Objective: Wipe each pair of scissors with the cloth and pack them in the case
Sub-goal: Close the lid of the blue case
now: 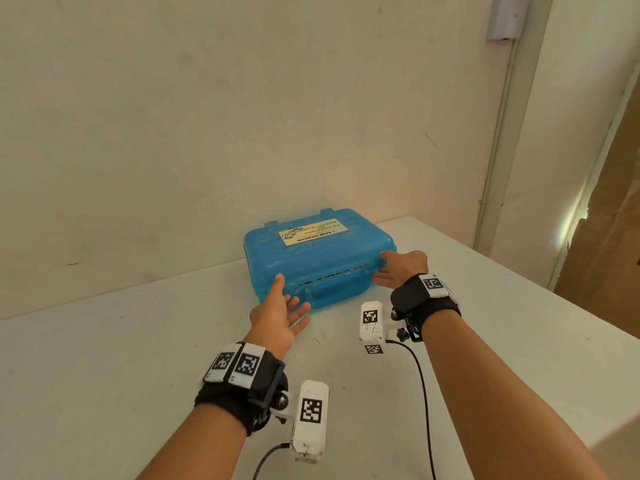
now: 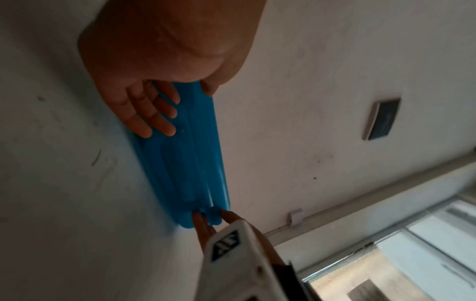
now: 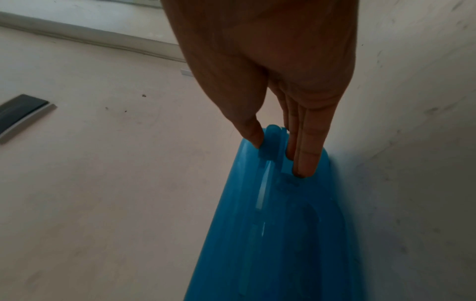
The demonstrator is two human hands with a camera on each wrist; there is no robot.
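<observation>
here the left hand (image 1: 277, 318) reaches toward the near left corner of the blue case (image 1: 318, 258), palm turned inward and fingers spread and fairly straight. its thumb rests against the upper front edge of the case near that corner, while the other fingers lie just beside the front wall, close to the table (image 1: 104, 358). in the left wrist view the same fingers (image 2: 154, 114) are spread loosely over the blue plastic, thumb on the far side of the edge.

the right hand (image 1: 401, 268) is at the near right corner of the case. in the right wrist view the thumb (image 3: 253, 134) presses one side of a small blue tab at the seam, and the straight fingers (image 3: 307, 154) lie on the other side, so the corner sits between thumb and fingers in a light pinch.

the case lies flat on the white table, close to the wall (image 1: 207, 116), lid down with a thin gap along the front seam. a pale label (image 1: 313, 231) is stuck on the lid. black wrist straps with white camera units sit on both forearms. whether anything lies inside the case cannot be told.
</observation>
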